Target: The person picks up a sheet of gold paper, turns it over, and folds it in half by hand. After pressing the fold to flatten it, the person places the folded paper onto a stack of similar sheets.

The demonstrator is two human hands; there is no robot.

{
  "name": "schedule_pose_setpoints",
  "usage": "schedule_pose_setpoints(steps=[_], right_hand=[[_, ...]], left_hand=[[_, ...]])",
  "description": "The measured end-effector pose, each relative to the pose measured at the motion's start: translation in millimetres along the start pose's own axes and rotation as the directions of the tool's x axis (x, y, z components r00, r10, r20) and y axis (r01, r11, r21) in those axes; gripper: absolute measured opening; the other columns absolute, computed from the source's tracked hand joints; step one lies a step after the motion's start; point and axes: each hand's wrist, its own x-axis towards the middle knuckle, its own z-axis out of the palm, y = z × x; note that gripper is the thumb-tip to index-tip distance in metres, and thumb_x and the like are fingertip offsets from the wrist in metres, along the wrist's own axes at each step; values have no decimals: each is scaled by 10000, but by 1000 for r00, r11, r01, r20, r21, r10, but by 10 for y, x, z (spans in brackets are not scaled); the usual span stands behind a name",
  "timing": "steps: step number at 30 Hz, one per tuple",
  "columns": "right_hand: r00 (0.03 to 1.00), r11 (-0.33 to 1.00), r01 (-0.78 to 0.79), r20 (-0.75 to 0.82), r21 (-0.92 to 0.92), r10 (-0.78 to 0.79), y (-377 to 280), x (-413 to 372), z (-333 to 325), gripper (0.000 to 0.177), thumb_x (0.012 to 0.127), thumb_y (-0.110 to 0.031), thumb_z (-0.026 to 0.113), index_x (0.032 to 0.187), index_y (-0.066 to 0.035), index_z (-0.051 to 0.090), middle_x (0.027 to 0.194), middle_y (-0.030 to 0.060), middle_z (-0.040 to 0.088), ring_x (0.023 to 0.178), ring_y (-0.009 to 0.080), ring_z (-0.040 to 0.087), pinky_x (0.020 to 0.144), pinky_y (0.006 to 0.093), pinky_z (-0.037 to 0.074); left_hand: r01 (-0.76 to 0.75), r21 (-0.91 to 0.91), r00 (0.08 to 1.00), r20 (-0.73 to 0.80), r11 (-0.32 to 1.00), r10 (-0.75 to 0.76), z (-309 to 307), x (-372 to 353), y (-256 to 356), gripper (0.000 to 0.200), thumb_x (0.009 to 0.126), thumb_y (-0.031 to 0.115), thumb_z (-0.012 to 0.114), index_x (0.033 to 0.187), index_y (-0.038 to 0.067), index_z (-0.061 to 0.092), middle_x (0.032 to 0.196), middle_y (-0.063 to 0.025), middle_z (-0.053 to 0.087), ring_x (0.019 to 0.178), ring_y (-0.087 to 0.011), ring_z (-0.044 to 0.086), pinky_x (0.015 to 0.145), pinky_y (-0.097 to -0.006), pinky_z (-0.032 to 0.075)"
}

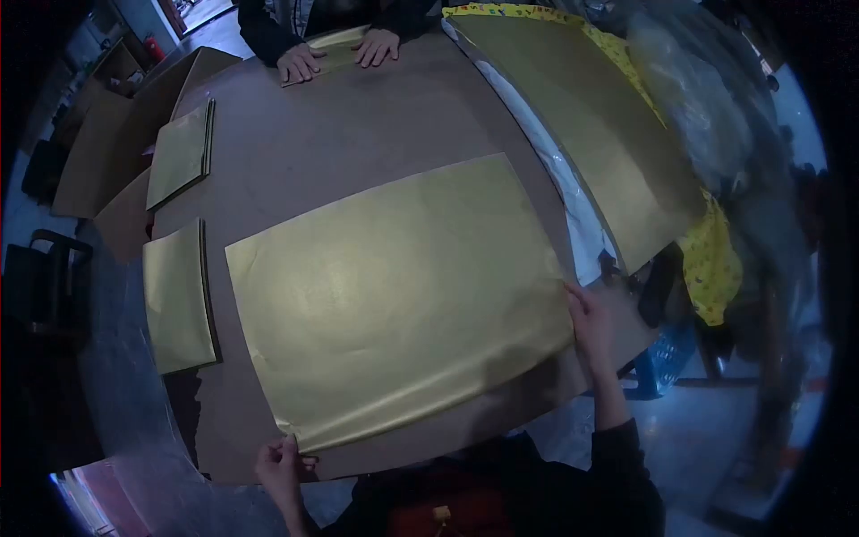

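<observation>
A large gold sheet of paper [394,286] lies before me on the brown tabletop [358,143], its near edge curling up slightly. My left hand [282,465] pinches the sheet's near left corner between thumb and fingers. At the right edge, my right hand [588,318] grips the sheet near its lower right corner, thumb and fingers closed on it. Part of the right fingers is hidden. A shadow falls across the sheet's right side.
Two folded gold stacks, one nearer [179,300] and one farther [182,152], lie along the left edge by a cardboard box [134,125]. A pile of gold sheets [582,125] is at right. Opposite, another person's hands [340,58] press a gold piece.
</observation>
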Motion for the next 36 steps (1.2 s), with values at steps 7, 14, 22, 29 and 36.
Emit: schedule_pose_setpoints(steps=[7, 14, 22, 29, 36], right_hand=[[999, 999, -8, 38, -36, 10, -39, 2, -19, 277, 920, -188, 539, 1144, -52, 628, 974, 155, 682, 877, 201, 656, 782, 308, 486], [1000, 1000, 10, 11, -20, -10, -101, -18, -12, 285, 925, -191, 530, 1148, -42, 627, 970, 155, 684, 882, 207, 657, 791, 309, 483], [1000, 998, -9, 15, -68, 10, -21, 6, 3, 285, 918, -179, 538, 1136, -20, 628, 977, 166, 688, 891, 218, 665, 791, 310, 487], [1000, 998, -16, -3, -62, 16, -133, -18, -24, 281, 902, -187, 558, 1121, -33, 642, 961, 166, 689, 881, 220, 667, 786, 310, 489], [998, 997, -67, 16, -26, 68, -133, 3, -26, 279, 902, -177, 549, 1125, -38, 642, 931, 144, 689, 872, 204, 657, 789, 304, 484]], left_hand=[[14, -24, 1000, -10, 1000, -14, -16, 10, -50, 201, 884, 159, 633, 904, -23, 551, 653, -101, 606, 474, -155, 605, 405, -270, 490], [17, -46, 1000, -5, 999, -17, -3, -11, -21, 214, 871, 168, 650, 896, -25, 561, 649, -94, 601, 468, -150, 600, 412, -271, 487], [-40, -16, 999, -16, 999, 39, -37, 53, -147, 210, 867, 160, 654, 871, -27, 559, 629, -85, 592, 458, -145, 591, 419, -266, 474], [-23, -27, 1000, -15, 999, 22, -16, 22, -90, 201, 868, 157, 651, 864, -23, 562, 634, -88, 599, 460, -147, 594, 419, -267, 476], [-44, -42, 999, 15, 998, 45, -38, 42, -93, 197, 865, 150, 651, 851, -28, 568, 638, -96, 603, 482, -156, 611, 433, -274, 486]])
